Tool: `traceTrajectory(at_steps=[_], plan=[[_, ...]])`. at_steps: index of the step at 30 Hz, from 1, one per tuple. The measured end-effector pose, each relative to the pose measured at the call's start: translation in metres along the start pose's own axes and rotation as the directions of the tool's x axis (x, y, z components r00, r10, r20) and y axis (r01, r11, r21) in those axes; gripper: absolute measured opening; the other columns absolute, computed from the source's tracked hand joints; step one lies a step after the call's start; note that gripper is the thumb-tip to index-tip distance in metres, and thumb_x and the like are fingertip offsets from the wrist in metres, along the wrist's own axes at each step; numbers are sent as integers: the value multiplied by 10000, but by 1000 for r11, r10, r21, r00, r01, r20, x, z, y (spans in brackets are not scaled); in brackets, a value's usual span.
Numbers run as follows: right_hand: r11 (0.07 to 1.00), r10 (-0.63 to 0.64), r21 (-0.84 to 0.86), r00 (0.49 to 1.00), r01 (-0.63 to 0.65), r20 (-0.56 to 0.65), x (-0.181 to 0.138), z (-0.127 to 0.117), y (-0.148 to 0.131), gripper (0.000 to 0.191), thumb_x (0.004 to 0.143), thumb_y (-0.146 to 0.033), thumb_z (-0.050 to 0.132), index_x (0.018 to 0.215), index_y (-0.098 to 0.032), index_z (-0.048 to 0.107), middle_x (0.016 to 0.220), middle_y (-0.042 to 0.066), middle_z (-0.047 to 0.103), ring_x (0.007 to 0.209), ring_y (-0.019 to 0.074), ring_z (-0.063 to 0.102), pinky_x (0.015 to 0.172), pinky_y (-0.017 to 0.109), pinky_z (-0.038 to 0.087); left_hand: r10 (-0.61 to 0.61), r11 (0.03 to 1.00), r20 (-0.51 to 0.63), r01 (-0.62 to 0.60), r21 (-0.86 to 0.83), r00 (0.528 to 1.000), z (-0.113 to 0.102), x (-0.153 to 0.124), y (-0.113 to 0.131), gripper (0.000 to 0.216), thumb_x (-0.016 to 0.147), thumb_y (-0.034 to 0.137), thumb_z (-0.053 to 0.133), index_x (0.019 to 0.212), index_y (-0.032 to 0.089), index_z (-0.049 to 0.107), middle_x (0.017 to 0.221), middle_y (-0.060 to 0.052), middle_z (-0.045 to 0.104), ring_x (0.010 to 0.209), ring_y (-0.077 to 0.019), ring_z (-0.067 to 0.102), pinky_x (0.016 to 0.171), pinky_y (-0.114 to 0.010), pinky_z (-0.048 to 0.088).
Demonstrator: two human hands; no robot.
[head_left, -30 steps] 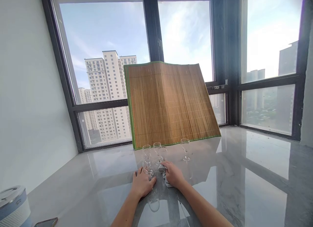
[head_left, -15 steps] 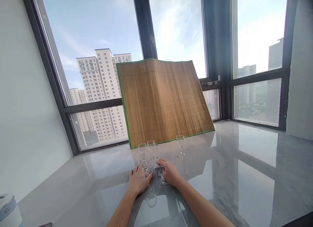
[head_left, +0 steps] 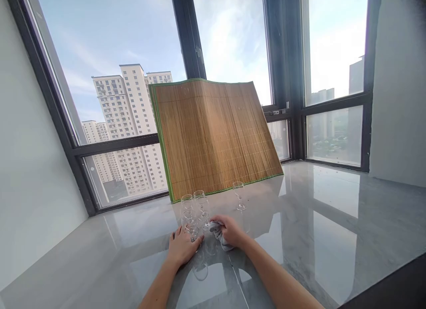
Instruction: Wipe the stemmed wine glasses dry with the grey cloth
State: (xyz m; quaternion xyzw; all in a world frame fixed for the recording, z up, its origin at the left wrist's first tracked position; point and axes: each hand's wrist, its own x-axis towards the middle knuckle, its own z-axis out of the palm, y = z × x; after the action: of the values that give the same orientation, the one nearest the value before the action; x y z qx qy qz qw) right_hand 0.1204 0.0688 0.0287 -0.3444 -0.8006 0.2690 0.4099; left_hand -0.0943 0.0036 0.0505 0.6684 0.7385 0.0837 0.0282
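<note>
My left hand (head_left: 181, 248) rests on the grey marble counter (head_left: 299, 238) with its fingers round the foot of a small clear stemmed glass (head_left: 189, 222). My right hand (head_left: 230, 231) is closed on a crumpled grey cloth (head_left: 218, 232) just to the right of that glass. Two more stemmed glasses (head_left: 199, 202) stand close behind the held one. A further glass (head_left: 238, 194) stands alone a little to the right, apart from both hands.
A bamboo mat (head_left: 213, 136) with green edging leans against the dark-framed windows (head_left: 186, 38) behind the glasses. A white wall runs along the left side. The counter stretches wide to the right, where a dark edge (head_left: 392, 282) shows at the lower corner.
The view has swung to the right, so the pale blue container and the phone at lower left have left the picture. Both hands keep their hold near the glasses.
</note>
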Motion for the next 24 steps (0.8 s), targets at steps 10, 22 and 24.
traceTrajectory(at_steps=[10,22,24], plan=[[791,347,-420,892,-445,-290,-5,-62,27,509,766,-49,445,1193,-232,652,1264,90,613,1219,273,463,862,342,452,1,1000,23,-1,-4,1000,0,1,-4,800,815,731,372,1457,257,431,1591,-67,311,1455,-296,270,1182,-477,195],[713,392,-485,861,-507,-324,12,-55,44,562,817,-156,449,1366,-225,548,1488,135,427,1361,340,334,972,456,382,-5,1000,3,5,25,1000,3,1,-2,759,842,700,347,1457,264,433,1586,-55,325,1452,-299,281,1186,-484,194],[714,406,-475,857,-514,-316,14,-55,47,584,814,-155,450,1386,-244,524,1500,118,424,1365,330,341,982,459,379,0,1000,3,0,27,1000,2,1,-2,760,842,691,355,1462,259,427,1584,-60,328,1453,-299,279,1187,-488,195]])
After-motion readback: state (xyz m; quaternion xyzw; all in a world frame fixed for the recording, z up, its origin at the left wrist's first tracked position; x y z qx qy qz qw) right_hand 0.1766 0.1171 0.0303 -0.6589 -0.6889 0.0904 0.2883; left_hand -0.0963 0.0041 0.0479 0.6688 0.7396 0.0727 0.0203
